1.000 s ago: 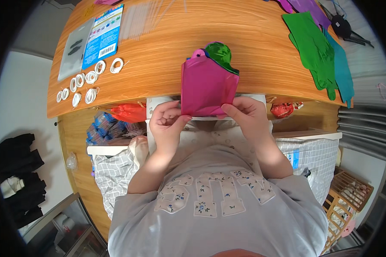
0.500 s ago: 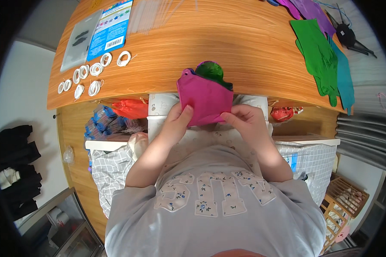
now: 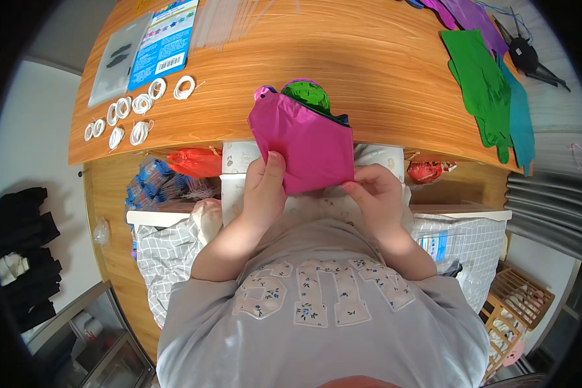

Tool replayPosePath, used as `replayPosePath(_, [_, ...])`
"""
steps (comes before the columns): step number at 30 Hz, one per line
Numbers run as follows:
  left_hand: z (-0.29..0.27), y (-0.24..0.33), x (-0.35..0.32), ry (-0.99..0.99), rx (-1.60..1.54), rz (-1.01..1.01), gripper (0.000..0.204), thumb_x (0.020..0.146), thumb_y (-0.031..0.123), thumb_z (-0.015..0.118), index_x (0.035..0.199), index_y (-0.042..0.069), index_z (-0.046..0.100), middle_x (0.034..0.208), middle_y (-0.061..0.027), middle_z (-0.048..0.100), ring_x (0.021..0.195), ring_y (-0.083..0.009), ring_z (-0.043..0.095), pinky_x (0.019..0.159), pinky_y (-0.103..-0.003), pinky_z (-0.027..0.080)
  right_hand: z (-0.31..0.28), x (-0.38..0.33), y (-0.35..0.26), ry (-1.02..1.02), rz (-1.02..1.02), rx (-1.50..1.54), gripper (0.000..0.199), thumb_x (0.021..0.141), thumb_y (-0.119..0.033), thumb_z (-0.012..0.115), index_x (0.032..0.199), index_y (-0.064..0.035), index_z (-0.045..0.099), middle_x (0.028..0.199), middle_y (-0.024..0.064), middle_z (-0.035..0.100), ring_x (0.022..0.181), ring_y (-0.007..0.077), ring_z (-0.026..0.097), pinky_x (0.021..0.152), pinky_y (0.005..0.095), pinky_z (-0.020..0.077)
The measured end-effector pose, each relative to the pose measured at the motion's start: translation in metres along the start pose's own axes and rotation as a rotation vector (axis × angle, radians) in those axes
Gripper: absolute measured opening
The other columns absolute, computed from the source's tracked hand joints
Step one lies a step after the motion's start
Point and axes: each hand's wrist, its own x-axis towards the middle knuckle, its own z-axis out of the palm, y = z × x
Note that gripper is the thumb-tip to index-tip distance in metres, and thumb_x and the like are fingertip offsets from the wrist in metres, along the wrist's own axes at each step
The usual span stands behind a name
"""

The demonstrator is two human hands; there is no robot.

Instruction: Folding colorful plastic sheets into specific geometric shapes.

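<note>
A folded bundle of flat foil sheets, which look like deflated foil balloons [image 3: 310,149], is held over my lap at the desk's front edge. Its outer face is shiny magenta; a green layer and dark edges show at the top. My left hand [image 3: 265,187] pinches the lower left side, thumb on the magenta face and fingers behind. At the lower right corner, my right hand [image 3: 376,197] pinches the foil between thumb and fingers. The fingers behind the bundle are mostly hidden.
Several white string coils [image 3: 142,103], a blue printed card [image 3: 165,48], a clear bag [image 3: 110,77] and clear sticks [image 3: 223,22] occupy the desk's left. Green foil [image 3: 485,90] and teal foil [image 3: 520,123] lie right, beside a black object [image 3: 524,55]. Drawers stand open below.
The magenta bundle has widened and tilted slightly, its upper left corner moving left and up. My left hand shows more upright along its side; my right hand still grips the lower right corner.
</note>
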Motion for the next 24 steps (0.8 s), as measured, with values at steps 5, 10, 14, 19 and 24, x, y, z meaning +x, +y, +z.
replayPosePath(5, [0.004,0.002,-0.001,0.038,-0.076,-0.025,0.058,0.114,0.043,0.036,0.129,-0.008,0.059,0.12,-0.0149,0.07,0.108,-0.0223,0.07,0.095,-0.036,0.056,0.001,-0.003,-0.001,0.014,-0.026,0.076,0.038,0.089,0.009,0.076,0.121,-0.0013,0.059,0.109,0.0108,0.071,0.099,0.0134,0.069,0.088,0.0268,0.0552])
replayPosePath(10, [-0.001,0.002,-0.006,-0.067,-0.053,-0.043,0.052,0.114,0.038,0.038,0.127,-0.007,0.06,0.12,-0.0125,0.07,0.107,-0.0182,0.068,0.093,-0.033,0.055,0.009,0.003,-0.025,-0.066,-0.015,0.151,0.027,0.097,0.0,0.07,0.12,-0.0018,0.058,0.098,0.0049,0.067,0.093,0.0118,0.065,0.085,0.0263,0.0513])
replayPosePath(14, [0.001,0.001,-0.02,-0.123,0.098,-0.096,0.044,0.114,0.031,0.043,0.127,-0.006,0.061,0.119,-0.0098,0.07,0.107,-0.0149,0.067,0.093,-0.032,0.053,0.031,0.017,-0.054,0.014,-0.151,0.029,0.016,0.105,-0.013,0.06,0.117,-0.0021,0.058,0.089,0.0006,0.061,0.085,0.0103,0.058,0.08,0.0257,0.0468])
replayPosePath(19, [0.018,0.013,-0.023,-0.139,0.065,-0.039,0.036,0.111,0.025,0.05,0.126,-0.006,0.062,0.116,-0.007,0.071,0.104,-0.0128,0.066,0.092,-0.032,0.052,0.024,0.023,-0.058,0.02,-0.23,-0.377,0.026,0.111,-0.026,0.05,0.11,-0.0014,0.058,0.085,0.0005,0.057,0.078,0.0092,0.051,0.073,0.0253,0.043])
replayPosePath(24, [0.013,0.02,-0.009,-0.224,-0.284,0.089,0.037,0.111,0.027,0.052,0.125,-0.005,0.063,0.113,-0.0066,0.071,0.1,-0.0129,0.065,0.088,-0.031,0.052,0.027,0.019,-0.055,-0.034,-0.24,-0.396,0.025,0.111,-0.024,0.05,0.107,-0.0006,0.059,0.084,0.0018,0.057,0.078,0.0095,0.05,0.072,0.0247,0.0419])
